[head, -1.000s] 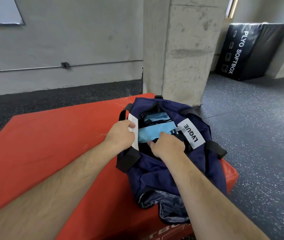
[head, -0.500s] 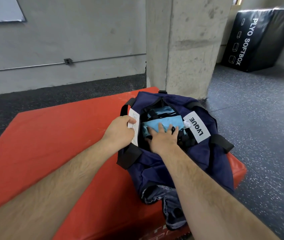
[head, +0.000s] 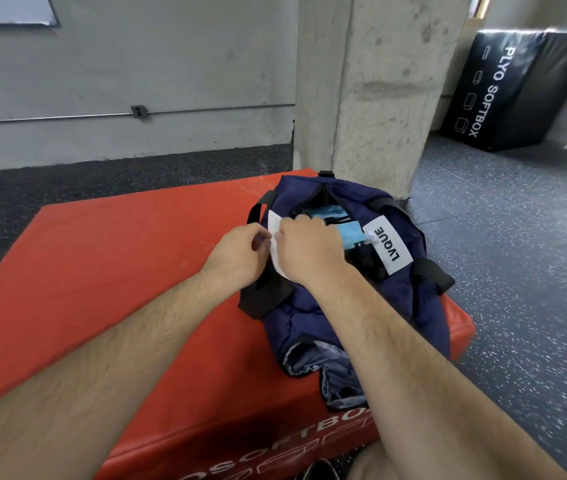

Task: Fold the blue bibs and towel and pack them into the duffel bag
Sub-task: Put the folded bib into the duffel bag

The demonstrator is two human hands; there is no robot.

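Light-blue folded cloths (head: 348, 233) are seen inside the open navy-blue fabric duffel bag (head: 361, 306), just under its unzipped mouth; bibs and towel cannot be told apart there. The bag is laid on the far right part of a red padded box (head: 102, 271), with its near end reaching the box's front edge. A white rectangular patch printed LVQUE (head: 387, 249) is fixed on the bag's right side, and a second white patch (head: 275, 237) is seen on its left side. The grip of the left hand (head: 240, 252) is closed on the bag's left rim at this second patch, which is pinched from the outside. The right hand (head: 306, 251) is placed just beside the left, touching the same patch, with its fingers curled over the rim from the mouth side; its grip is closed on the bag there, though the fingertips are blurred. A black strap handle (head: 264, 296) is looped below the left hand. Behind the bag a bare concrete pillar (head: 372, 91) is seen, with a black padded box printed PLYO SOFTBOX (head: 517, 88) well apart at the far right, on a dark speckled floor (head: 517, 237).
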